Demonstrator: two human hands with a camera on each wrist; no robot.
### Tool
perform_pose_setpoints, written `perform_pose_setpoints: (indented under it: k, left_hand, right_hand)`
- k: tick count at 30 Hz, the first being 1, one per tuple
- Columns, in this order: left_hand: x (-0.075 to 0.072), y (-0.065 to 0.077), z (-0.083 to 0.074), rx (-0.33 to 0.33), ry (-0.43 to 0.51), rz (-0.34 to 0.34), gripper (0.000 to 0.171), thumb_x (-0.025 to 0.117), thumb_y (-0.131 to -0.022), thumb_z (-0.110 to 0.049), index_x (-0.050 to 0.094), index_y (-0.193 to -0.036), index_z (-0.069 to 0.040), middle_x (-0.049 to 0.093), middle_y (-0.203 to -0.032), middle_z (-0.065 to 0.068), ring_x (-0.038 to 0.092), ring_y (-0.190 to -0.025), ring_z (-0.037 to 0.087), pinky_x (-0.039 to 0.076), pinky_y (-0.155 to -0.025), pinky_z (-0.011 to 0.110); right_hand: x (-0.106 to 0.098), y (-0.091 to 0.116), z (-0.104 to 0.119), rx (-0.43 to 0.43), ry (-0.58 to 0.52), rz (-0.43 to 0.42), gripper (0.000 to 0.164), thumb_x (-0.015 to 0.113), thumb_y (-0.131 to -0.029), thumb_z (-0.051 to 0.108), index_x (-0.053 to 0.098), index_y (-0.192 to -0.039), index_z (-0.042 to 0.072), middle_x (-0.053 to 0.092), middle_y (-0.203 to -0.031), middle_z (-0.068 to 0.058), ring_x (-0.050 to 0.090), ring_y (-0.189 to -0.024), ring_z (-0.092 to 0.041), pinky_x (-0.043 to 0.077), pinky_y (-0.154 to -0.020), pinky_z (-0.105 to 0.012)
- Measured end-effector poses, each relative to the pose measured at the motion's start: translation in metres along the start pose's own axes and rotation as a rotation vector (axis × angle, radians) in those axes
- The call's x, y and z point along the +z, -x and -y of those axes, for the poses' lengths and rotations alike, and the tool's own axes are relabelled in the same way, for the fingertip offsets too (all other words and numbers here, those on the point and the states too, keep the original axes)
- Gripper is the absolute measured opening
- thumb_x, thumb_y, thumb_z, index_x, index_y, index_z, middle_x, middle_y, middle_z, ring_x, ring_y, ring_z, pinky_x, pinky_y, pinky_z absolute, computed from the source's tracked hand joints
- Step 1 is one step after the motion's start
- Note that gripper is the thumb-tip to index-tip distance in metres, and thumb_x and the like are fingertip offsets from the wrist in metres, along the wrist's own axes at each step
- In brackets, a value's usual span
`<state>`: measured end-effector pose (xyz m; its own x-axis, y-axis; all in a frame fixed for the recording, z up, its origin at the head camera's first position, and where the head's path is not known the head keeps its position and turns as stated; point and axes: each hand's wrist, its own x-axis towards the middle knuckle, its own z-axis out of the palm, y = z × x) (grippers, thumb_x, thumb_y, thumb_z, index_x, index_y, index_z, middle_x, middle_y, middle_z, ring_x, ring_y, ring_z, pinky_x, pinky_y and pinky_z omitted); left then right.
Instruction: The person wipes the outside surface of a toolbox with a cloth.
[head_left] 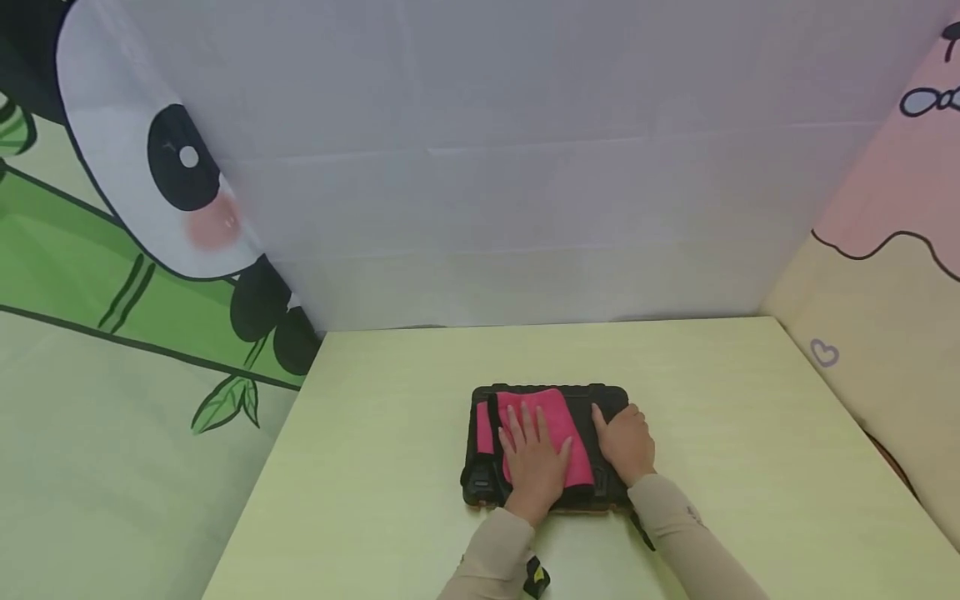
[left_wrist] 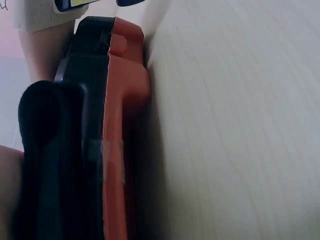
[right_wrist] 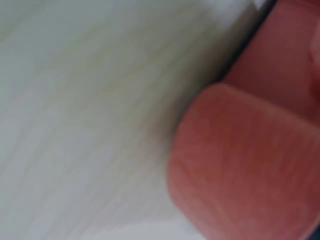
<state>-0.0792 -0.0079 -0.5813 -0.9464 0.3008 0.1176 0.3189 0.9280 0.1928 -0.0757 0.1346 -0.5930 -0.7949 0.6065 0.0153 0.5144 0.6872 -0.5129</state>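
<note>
A hard case with a black lid (head_left: 581, 402) and an orange-red lower half (left_wrist: 117, 75) lies flat on the table. Folded over its lid is a pink cloth (head_left: 557, 410) with black edging, whose thick dark fold (left_wrist: 45, 120) bulges along the near side. My left hand (head_left: 534, 467) rests on the cloth with its fingers spread. At the case's right end, my right hand (head_left: 628, 442) grips the edge, thumb on top and fingers curled down the outside. A blurred fingertip (right_wrist: 245, 170) fills much of the right wrist view, against the orange-red side.
The pale wood-grain table (head_left: 397, 417) extends around the case. A grey-white sheet (head_left: 487, 208) hangs behind it, and printed cartoon panels flank both sides. A small black and yellow item (head_left: 536, 577) shows beside the left sleeve.
</note>
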Motion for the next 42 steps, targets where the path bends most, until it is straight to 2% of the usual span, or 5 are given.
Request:
perform_pose_setpoints:
  k: [8, 16, 23, 27, 42]
  left_hand:
    - [-0.004, -0.002, 0.019, 0.09, 0.008, 0.05, 0.069, 0.037, -0.09, -0.058, 0.029, -0.145, -0.017, 0.022, -0.153, 0.007, 0.009, -0.142, 0.033, 0.015, -0.112, 0.056]
    - [-0.012, -0.012, 0.07, 0.123, 0.051, 0.024, 0.062, 0.039, -0.088, -0.061, 0.032, -0.143, -0.033, 0.02, -0.154, 0.003, 0.008, -0.142, 0.035, 0.01, -0.106, 0.067]
    - [-0.017, -0.017, 0.122, 0.034, 0.374, -0.015, 0.065, 0.054, -0.087, -0.047, 0.035, -0.143, -0.019, 0.022, -0.151, 0.014, 0.031, -0.132, 0.043, 0.038, -0.095, 0.06]
    - [-0.017, -0.016, 0.142, 0.022, 0.587, -0.026, 0.068, 0.057, -0.088, -0.035, 0.03, -0.144, -0.007, 0.023, -0.15, 0.019, 0.038, -0.128, 0.043, 0.037, -0.093, 0.063]
    - [-0.017, -0.004, 0.151, -0.05, 0.722, -0.028, 0.065, 0.058, -0.089, -0.028, 0.03, -0.143, -0.004, 0.024, -0.149, 0.022, 0.027, -0.134, 0.043, 0.029, -0.104, 0.06]
  right_hand:
    - [0.0, 0.003, 0.001, 0.015, 0.002, 0.001, 0.071, 0.04, -0.093, 0.049, 0.043, -0.103, -0.021, 0.053, -0.091, -0.035, 0.058, -0.081, -0.045, 0.05, -0.065, -0.052]
    - [0.002, 0.009, 0.005, 0.009, 0.007, -0.012, 0.065, 0.039, -0.094, 0.046, 0.043, -0.095, -0.018, 0.052, -0.082, -0.031, 0.057, -0.068, -0.04, 0.049, -0.053, -0.047]
    - [0.006, 0.016, 0.017, 0.049, 0.015, 0.002, 0.065, 0.036, -0.095, 0.046, 0.043, -0.1, -0.019, 0.053, -0.087, -0.032, 0.058, -0.076, -0.043, 0.05, -0.06, -0.05]
    - [0.009, 0.02, 0.024, 0.073, 0.026, -0.001, 0.064, 0.035, -0.096, 0.045, 0.043, -0.103, -0.018, 0.053, -0.09, -0.032, 0.058, -0.081, -0.044, 0.049, -0.064, -0.052]
    - [0.008, 0.021, 0.025, 0.061, 0.047, -0.027, 0.081, 0.043, -0.086, 0.063, 0.045, -0.097, -0.017, 0.053, -0.082, -0.03, 0.058, -0.075, -0.045, 0.049, -0.057, -0.05]
